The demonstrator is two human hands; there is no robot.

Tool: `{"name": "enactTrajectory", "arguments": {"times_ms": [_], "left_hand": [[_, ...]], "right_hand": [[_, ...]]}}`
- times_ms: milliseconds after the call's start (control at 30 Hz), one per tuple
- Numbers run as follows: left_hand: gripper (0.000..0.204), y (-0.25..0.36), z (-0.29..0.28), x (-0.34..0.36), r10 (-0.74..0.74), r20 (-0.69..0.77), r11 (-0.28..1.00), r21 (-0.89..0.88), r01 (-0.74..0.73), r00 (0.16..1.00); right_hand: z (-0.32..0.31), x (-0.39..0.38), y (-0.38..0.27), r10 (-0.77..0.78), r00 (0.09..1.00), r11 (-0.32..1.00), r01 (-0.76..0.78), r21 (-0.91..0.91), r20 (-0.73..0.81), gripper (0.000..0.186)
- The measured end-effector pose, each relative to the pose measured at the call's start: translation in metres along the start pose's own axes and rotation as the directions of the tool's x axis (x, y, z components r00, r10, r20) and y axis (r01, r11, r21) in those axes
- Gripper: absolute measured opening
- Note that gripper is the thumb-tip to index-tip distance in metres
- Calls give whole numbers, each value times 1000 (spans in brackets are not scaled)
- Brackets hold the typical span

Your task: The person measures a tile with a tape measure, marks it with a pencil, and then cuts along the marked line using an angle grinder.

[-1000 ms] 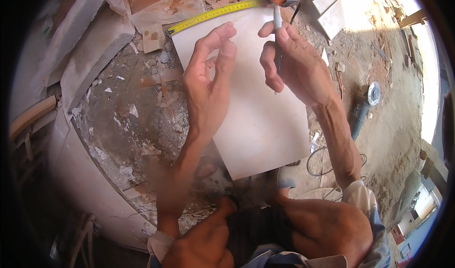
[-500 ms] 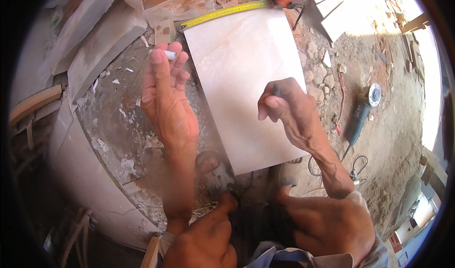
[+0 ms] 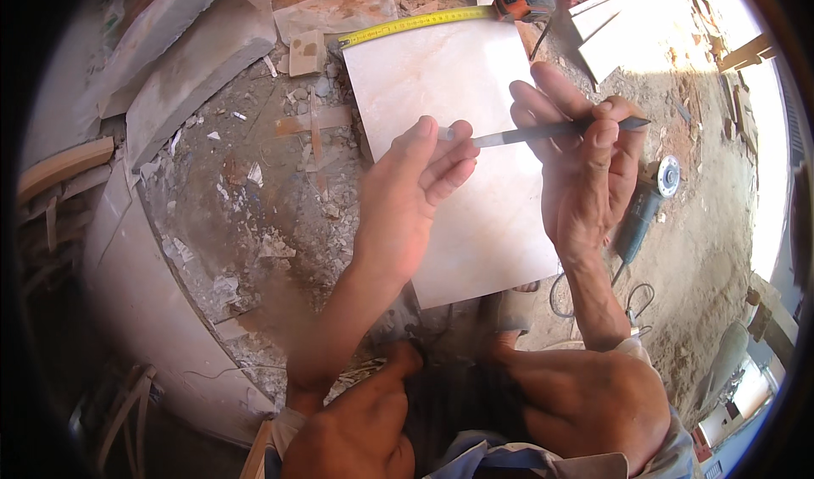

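Over the pale marbled tile point(image 3: 445, 242), my left hand point(image 3: 420, 174) pinches a small pale cap point(image 3: 447, 132) between thumb and fingertips, at the near end of a slim dark marker point(image 3: 547, 130). My right hand point(image 3: 593, 165) grips that marker between thumb and fingers, its pointed dark tip to the right, with other fingers raised. A yellow tape measure point(image 3: 411, 23) with an orange and black case point(image 3: 521, 2) lies extended along the tile's far edge.
An angle grinder point(image 3: 646, 207) with cord lies right of the tile. Stone slabs point(image 3: 191, 85) are piled at the left, white tile pieces point(image 3: 606, 34) lie at the back right, rubble and wood scraps cover the floor, and my sandalled feet are under the near edge.
My left hand has moved rightward with the pale piece to meet the marker. My right hand has turned, so the marker now lies nearly horizontal with its dark point to the right.
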State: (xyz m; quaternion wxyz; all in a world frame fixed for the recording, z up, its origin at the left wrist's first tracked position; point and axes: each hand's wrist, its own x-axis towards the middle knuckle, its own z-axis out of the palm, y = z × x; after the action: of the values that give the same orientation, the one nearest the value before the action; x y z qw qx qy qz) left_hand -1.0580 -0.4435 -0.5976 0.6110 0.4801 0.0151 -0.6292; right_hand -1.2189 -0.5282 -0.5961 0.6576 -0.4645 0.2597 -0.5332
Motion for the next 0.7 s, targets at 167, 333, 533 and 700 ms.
{"name": "enactTrajectory", "arguments": {"times_ms": [167,333,533,700], "left_hand": [[41,-7,2,0,-29,26,999,-45,30,999],[40,-10,-3,5,-26,25,995,-90,29,999],[41,-19,-22,25,-69,35,995,68,66,997],[44,5,1,73,141,198,857,466,-220,970]], "right_hand": [[4,-1,15,10,999,998,-7,-54,47,23],[2,-7,35,26,999,998,-25,-54,32,21],[-17,1,48,28,987,948,25,-318,160,32],[-53,52,46,-104,990,979,85,-184,-94,62]]}}
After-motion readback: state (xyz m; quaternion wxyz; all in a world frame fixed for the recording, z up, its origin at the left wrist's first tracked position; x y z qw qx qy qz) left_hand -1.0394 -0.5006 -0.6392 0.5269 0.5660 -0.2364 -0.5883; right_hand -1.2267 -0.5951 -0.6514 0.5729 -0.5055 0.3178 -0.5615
